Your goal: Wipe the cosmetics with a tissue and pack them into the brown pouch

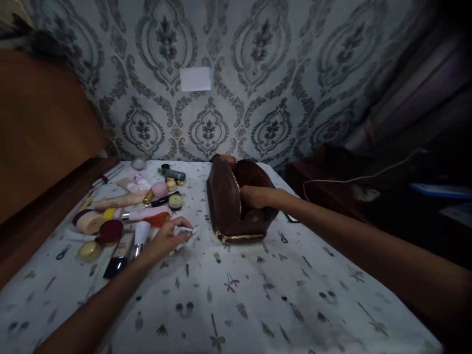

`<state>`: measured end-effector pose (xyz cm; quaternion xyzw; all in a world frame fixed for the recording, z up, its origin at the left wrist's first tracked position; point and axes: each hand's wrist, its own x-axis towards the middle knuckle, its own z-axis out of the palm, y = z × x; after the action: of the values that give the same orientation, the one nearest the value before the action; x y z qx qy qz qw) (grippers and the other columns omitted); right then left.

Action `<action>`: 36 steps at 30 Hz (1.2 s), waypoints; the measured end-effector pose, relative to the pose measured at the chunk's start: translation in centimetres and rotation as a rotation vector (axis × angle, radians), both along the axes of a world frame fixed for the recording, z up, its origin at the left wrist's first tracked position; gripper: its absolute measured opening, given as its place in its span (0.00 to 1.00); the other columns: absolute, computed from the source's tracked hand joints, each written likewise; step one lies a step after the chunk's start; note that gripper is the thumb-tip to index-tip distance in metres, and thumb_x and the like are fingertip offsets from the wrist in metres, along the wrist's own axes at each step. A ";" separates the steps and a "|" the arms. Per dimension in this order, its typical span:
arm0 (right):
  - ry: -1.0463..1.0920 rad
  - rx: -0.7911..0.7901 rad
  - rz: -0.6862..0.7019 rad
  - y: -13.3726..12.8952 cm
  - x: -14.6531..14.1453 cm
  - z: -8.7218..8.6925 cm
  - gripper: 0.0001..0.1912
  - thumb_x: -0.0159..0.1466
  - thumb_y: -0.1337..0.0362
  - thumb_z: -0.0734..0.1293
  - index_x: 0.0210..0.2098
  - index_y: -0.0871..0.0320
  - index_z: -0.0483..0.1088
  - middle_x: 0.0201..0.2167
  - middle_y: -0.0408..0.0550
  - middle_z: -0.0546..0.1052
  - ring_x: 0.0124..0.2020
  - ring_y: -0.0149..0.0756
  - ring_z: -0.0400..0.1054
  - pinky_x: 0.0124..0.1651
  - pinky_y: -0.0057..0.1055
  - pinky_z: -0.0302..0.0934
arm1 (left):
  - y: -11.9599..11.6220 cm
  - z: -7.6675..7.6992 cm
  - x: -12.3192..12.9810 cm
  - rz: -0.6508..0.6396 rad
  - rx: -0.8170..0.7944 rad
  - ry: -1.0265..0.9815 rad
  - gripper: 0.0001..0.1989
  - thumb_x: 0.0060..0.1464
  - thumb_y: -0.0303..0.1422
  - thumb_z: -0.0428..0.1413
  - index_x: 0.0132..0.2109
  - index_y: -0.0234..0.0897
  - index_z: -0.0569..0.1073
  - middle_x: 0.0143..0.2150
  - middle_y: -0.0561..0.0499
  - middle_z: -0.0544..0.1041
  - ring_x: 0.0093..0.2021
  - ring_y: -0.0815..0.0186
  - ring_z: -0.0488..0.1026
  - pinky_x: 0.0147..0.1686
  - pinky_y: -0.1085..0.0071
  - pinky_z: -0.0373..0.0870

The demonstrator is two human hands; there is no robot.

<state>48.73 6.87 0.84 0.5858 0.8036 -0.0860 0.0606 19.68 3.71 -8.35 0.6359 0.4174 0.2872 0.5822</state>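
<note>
A dark brown zip bag [226, 206] stands open on the patterned white cloth [236, 295]. My right hand [254, 196] reaches into its opening; the fingers are hidden inside. Left of the bag, my left hand [175, 238] rests low over the cloth, fingers curled round a crumpled white tissue [190, 239]. Beside that hand lie a white-capped tube [141, 233], an orange item [158, 220] and a foundation bottle [121, 253]. Farther left are a dark red round case [110, 231] and a gold round item [89, 250]. A pink sponge [160, 190] sits farther back.
Patterned wallpaper with a white switch plate [195, 79] rises behind the table. A brown wooden panel [44, 132] borders the left side. On the right, a white cable [342, 181] runs past a dark red surface [320, 191]. A green tube [171, 173] lies near the back.
</note>
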 end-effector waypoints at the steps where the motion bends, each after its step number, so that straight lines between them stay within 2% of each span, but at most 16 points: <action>1: -0.042 0.015 -0.015 -0.1 -0.2 0.9 0.10 0.58 0.73 0.67 0.37 0.63 0.80 0.35 0.60 0.82 0.39 0.49 0.78 0.40 0.35 0.68 | -0.1 -0.2 0.1 -0.022 -0.001 0.006 0.20 0.44 0.45 0.63 0.38 0.36 0.71 0.33 0.57 0.69 0.18 0.77 0.60 0.14 0.78 0.59; 4: -0.219 0.170 -0.120 -0.6 -1.4 4.2 0.13 0.62 0.72 0.62 0.40 0.63 0.79 0.41 0.64 0.81 0.42 0.50 0.78 0.41 0.35 0.66 | -0.2 -0.8 0.1 -0.087 -0.016 0.022 0.18 0.45 0.44 0.61 0.38 0.36 0.70 0.28 0.59 0.67 0.17 0.77 0.58 0.14 0.79 0.57; 7: -0.301 0.394 -0.262 -1.2 -3.9 7.5 0.15 0.66 0.65 0.60 0.41 0.60 0.79 0.40 0.61 0.81 0.43 0.50 0.76 0.38 0.35 0.63 | -0.3 -1.3 0.1 -0.129 -0.005 0.043 0.16 0.47 0.43 0.59 0.38 0.36 0.70 0.23 0.61 0.63 0.17 0.76 0.57 0.14 0.79 0.56; 9: -0.251 0.454 -0.279 -1.3 -6.2 8.6 0.14 0.66 0.60 0.62 0.40 0.58 0.79 0.38 0.58 0.81 0.42 0.48 0.76 0.36 0.33 0.61 | -0.2 -1.7 0.1 -0.142 0.012 0.053 0.16 0.47 0.42 0.58 0.39 0.36 0.70 0.21 0.61 0.62 0.17 0.75 0.58 0.14 0.79 0.56; 11: -0.166 0.438 -0.219 -0.8 -8.8 8.6 0.15 0.66 0.56 0.63 0.38 0.57 0.79 0.36 0.54 0.81 0.40 0.45 0.75 0.35 0.31 0.59 | -0.2 -2.0 0.0 -0.142 0.028 0.059 0.15 0.48 0.41 0.58 0.40 0.35 0.71 0.20 0.61 0.61 0.17 0.74 0.57 0.14 0.79 0.57; 14: -0.076 0.353 -0.092 1.3 -12.6 6.8 0.15 0.66 0.57 0.64 0.36 0.58 0.79 0.36 0.53 0.82 0.41 0.42 0.75 0.37 0.30 0.58 | -0.1 -2.2 0.0 -0.130 0.038 0.042 0.14 0.48 0.39 0.58 0.41 0.35 0.71 0.20 0.61 0.61 0.16 0.74 0.58 0.14 0.79 0.59; 17: 0.047 0.176 -0.036 4.9 -16.1 4.1 0.13 0.65 0.60 0.65 0.40 0.58 0.80 0.40 0.53 0.82 0.43 0.42 0.75 0.39 0.29 0.60 | -0.2 -2.0 -0.1 -0.132 0.038 0.019 0.12 0.49 0.35 0.58 0.41 0.35 0.72 0.22 0.60 0.65 0.16 0.74 0.60 0.15 0.79 0.58; 19: 0.135 0.100 -0.021 7.6 -18.4 2.4 0.13 0.65 0.61 0.65 0.43 0.58 0.80 0.42 0.52 0.82 0.45 0.41 0.75 0.41 0.28 0.62 | -0.3 -1.8 -0.1 -0.130 0.029 0.030 0.11 0.50 0.33 0.58 0.41 0.36 0.72 0.21 0.61 0.64 0.16 0.74 0.59 0.15 0.79 0.56; 24: 0.204 0.143 -0.019 14.3 -23.6 -1.1 0.18 0.68 0.63 0.62 0.54 0.60 0.73 0.52 0.52 0.79 0.53 0.39 0.72 0.52 0.29 0.63 | -0.2 -1.5 -0.3 -0.151 0.018 0.019 0.10 0.50 0.31 0.58 0.42 0.35 0.74 0.20 0.62 0.61 0.16 0.74 0.58 0.18 0.78 0.53; 28: 0.245 0.200 -0.026 19.1 -27.1 -3.2 0.19 0.71 0.63 0.60 0.58 0.60 0.69 0.57 0.57 0.74 0.60 0.42 0.67 0.60 0.35 0.61 | 0.2 -2.0 -0.3 -0.171 0.058 -0.039 0.09 0.49 0.28 0.58 0.40 0.35 0.75 0.24 0.60 0.66 0.23 0.73 0.62 0.26 0.77 0.59; 32: 0.262 0.225 -0.056 23.5 -30.1 -4.5 0.22 0.70 0.55 0.64 0.59 0.58 0.66 0.59 0.55 0.71 0.56 0.45 0.68 0.58 0.49 0.65 | 0.7 -3.1 -0.2 -0.166 0.144 -0.059 0.09 0.49 0.28 0.60 0.40 0.35 0.76 0.29 0.56 0.72 0.30 0.69 0.67 0.34 0.75 0.64; 34: 0.264 0.231 -0.066 25.6 -31.3 -4.9 0.25 0.71 0.55 0.62 0.63 0.59 0.63 0.61 0.59 0.68 0.57 0.47 0.68 0.57 0.49 0.64 | 0.9 -3.5 -0.2 -0.175 0.162 -0.043 0.10 0.49 0.30 0.61 0.41 0.36 0.77 0.32 0.54 0.76 0.34 0.66 0.71 0.38 0.73 0.67; 36: 0.257 0.223 -0.029 27.5 -32.5 -5.4 0.28 0.72 0.56 0.58 0.67 0.63 0.57 0.63 0.67 0.65 0.59 0.51 0.67 0.57 0.46 0.63 | 1.2 -3.8 -0.2 -0.201 0.179 -0.043 0.11 0.49 0.31 0.61 0.42 0.37 0.77 0.37 0.52 0.79 0.40 0.62 0.75 0.43 0.70 0.70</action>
<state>16.27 34.34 -4.51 0.5846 0.8008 -0.0713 -0.1091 19.44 4.91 -12.11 0.7177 0.3116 0.2769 0.5578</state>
